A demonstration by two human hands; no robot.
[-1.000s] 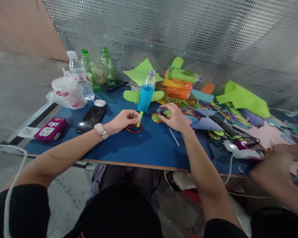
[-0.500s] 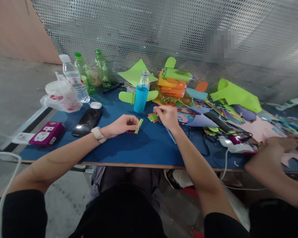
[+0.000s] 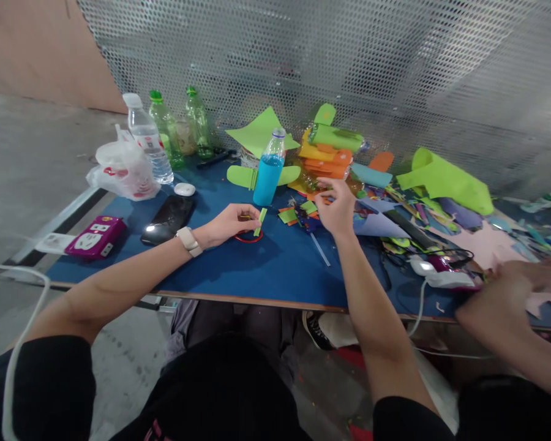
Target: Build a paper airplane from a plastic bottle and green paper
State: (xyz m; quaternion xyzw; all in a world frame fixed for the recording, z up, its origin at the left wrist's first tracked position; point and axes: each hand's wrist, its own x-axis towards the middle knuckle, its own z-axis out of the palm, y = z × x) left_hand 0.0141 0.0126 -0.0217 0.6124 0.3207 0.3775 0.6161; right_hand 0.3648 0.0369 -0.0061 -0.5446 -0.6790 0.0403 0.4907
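My left hand (image 3: pixel 240 222) pinches a small folded strip of green paper (image 3: pixel 260 222) over the blue table (image 3: pixel 257 275). Under that hand lies a red ring-like object (image 3: pixel 248 237). My right hand (image 3: pixel 334 205) is raised with its fingers apart, holding nothing, just right of some green and orange paper pieces (image 3: pixel 288 215). Between and beyond the hands stands a bottle (image 3: pixel 268 177) of blue liquid, with green paper wings (image 3: pixel 241 176) behind it. A clear strip (image 3: pixel 320 250) lies left of my right forearm.
Left: purple power socket (image 3: pixel 96 237), black phone (image 3: pixel 169 219), white earphone case (image 3: pixel 184 189), plastic bag (image 3: pixel 123 174), bottles (image 3: pixel 152 147). Right: paper scraps (image 3: pixel 417 211), cables, charger (image 3: pixel 422 264) and another person's arm (image 3: pixel 509 312). A perforated metal panel (image 3: pixel 303 55) stands behind.
My right hand has lifted away from the paper pieces, and its fingers have spread. My left hand still holds the green strip. The view has shifted slightly.
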